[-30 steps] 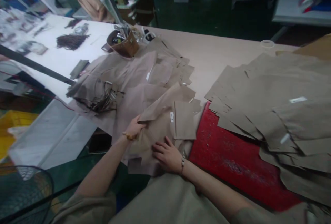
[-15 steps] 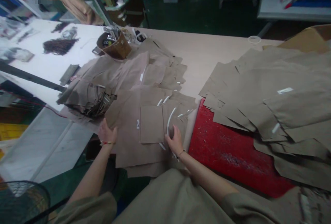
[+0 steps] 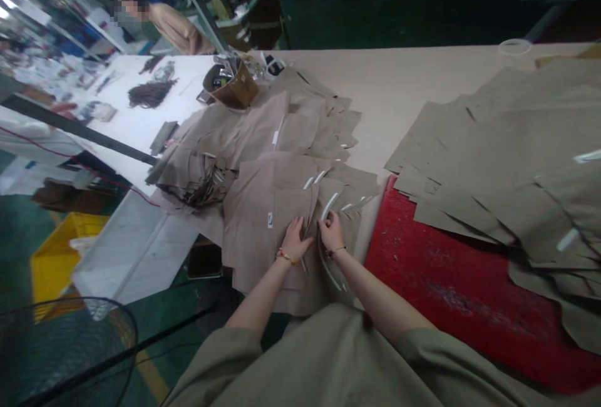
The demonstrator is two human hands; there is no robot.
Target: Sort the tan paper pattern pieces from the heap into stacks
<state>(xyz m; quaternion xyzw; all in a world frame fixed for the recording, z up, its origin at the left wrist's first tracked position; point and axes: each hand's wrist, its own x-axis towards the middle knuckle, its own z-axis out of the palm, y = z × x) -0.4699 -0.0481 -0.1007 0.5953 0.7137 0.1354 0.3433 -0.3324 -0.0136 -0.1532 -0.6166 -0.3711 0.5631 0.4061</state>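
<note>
Brown-grey cloth pieces [image 3: 251,206] lie in overlapping layers in front of me, some bearing white strips. My left hand [image 3: 295,241] rests on a smaller panel [image 3: 286,206] with its fingers spread, near the panel's right edge. Just to the right, my right hand [image 3: 331,231] is closed in a pinch on the edge of a cloth piece that carries a curved white strip [image 3: 330,205]. A small label [image 3: 270,220] shows to the left of the panel.
A red surface [image 3: 436,282] and a large cloth stack [image 3: 507,144] are at the right. Farther back stands a brown container of tools [image 3: 239,86]. A person [image 3: 176,25] is beyond the table. A yellow crate [image 3: 61,244] and a wire-caged fan [image 3: 70,350] are at the left.
My left hand has moved right, from the cloth's left edge onto the smaller panel. My right hand has closed on a cloth edge. The view has shifted, showing more on the left.
</note>
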